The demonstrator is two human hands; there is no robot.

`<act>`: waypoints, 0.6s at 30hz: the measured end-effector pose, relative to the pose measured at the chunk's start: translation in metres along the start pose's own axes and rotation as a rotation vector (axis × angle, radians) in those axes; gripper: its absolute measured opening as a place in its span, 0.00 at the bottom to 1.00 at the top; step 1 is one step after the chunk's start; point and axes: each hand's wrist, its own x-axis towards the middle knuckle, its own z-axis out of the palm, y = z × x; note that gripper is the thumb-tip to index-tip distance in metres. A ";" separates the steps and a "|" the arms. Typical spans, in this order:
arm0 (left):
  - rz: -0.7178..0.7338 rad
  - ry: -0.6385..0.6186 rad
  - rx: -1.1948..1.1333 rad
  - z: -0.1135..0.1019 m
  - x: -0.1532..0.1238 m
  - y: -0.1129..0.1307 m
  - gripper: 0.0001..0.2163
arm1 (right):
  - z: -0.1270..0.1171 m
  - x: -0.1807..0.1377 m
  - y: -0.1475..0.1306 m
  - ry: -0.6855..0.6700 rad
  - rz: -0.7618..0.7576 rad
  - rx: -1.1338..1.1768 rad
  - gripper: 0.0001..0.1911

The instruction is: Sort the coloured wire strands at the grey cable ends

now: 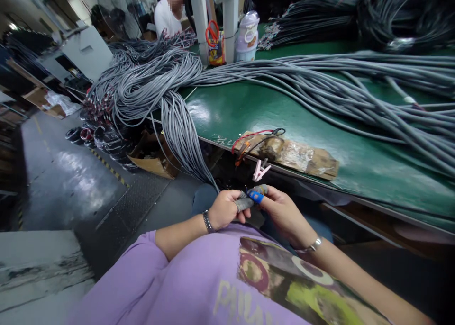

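My left hand (223, 209) is curled shut around the end of a grey cable (244, 204), thumb pressed on top. My right hand (284, 212) meets it from the other side, with the fingertips pinched together on the same end. One of those fingertips wears a blue cap (256, 196). The tip itself is too small for me to make out. The short stretch I hold lies across my lap from left to right, slightly raised toward the right hand, and both hands touch it, so neither has to reach. From my left fist the rest of the cable runs up and away to the left into a hanging bundle (185, 140). That bundle drops off the edge of the green table (249, 107), so the long run lies ahead of me and above the grip. Just beyond my knuckles a pink clip (260, 170) sits at the table edge, beside red and black wires (253, 136) and a taped piece of cardboard (302, 157). Further back stand red scissors (213, 31) and a pale bottle (248, 36), and another person (168, 14) works at the far end.
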 end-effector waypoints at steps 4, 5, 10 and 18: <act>0.007 0.042 -0.020 0.001 0.001 -0.005 0.19 | 0.004 -0.001 0.005 0.079 -0.002 0.064 0.16; 0.013 0.056 -0.031 0.000 0.001 -0.007 0.19 | 0.005 -0.001 0.006 0.081 -0.002 0.070 0.16; 0.046 0.122 -0.071 -0.002 0.002 -0.012 0.16 | 0.003 -0.001 0.004 0.042 -0.007 0.005 0.18; 0.085 0.126 -0.101 -0.001 0.001 -0.013 0.15 | 0.002 -0.002 0.005 0.052 -0.006 0.057 0.16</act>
